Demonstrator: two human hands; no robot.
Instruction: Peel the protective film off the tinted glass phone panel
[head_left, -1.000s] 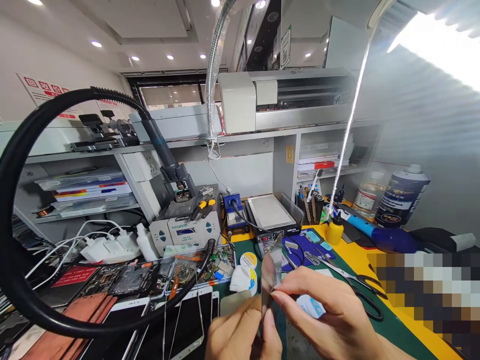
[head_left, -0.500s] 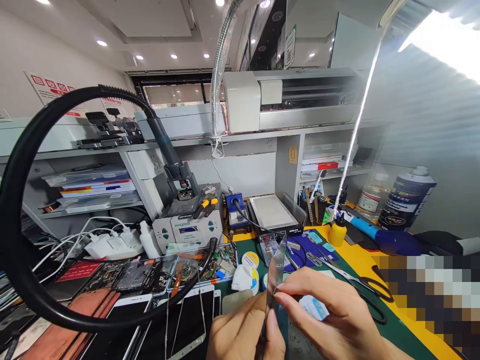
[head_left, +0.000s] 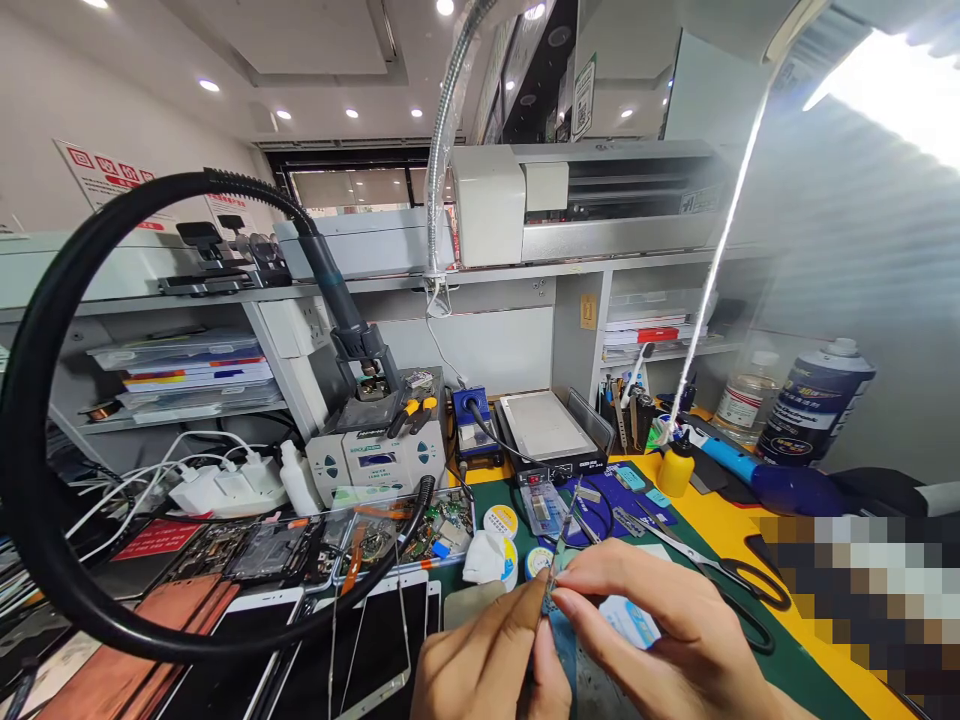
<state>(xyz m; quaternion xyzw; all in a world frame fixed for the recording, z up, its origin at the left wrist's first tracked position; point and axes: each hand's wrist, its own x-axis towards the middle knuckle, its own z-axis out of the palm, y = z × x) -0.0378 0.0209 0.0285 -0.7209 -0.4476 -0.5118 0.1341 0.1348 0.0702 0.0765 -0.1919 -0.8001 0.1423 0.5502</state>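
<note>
Left hand (head_left: 484, 645) and right hand (head_left: 667, 625) meet on a thin, blue-green and metallic part (head_left: 552, 590) toward the near edge of the yellow-and-green desk (head_left: 739, 525), left clamping, right pinching, presumably to steady it and keep its faces uncovered.

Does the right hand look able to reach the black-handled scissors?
Probably yes: the scissors lie just past the right hand, nothing seen blocking them, though it is busy with a thin piece.

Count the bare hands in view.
2: left hand, lower centre, holding a small thin part; right hand, just right of it, fingers at that part. The pixelated patch could hide others.
</note>
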